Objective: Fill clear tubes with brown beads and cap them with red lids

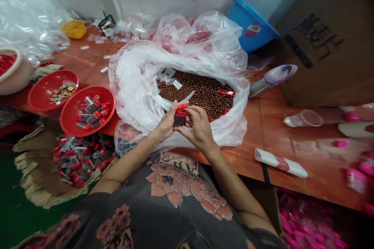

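Note:
Between my two hands is a small clear container [179, 120] with a red lid, filled with something dark brown. My left hand [167, 124] grips it from the left, thumb up near the lid. From the right, the fingers of my right hand [200, 126] close on the lid and side. Just beyond my hands lies an open white plastic bag [128, 81] full of round brown balls [198, 89]. On the balls are several clear empty containers [177, 84], a red scoop [227, 92] and a few red pieces near the bag's front edge.
Left are a red bowl [64, 121] of filled containers, another red bowl [33, 99] of small colourful pieces, and a cardboard box [32, 175] of filled containers below. Right stand a purple-handled scoop [273, 78], a plastic cup [311, 118], a blue basin [248, 19] and a large carton [336, 70].

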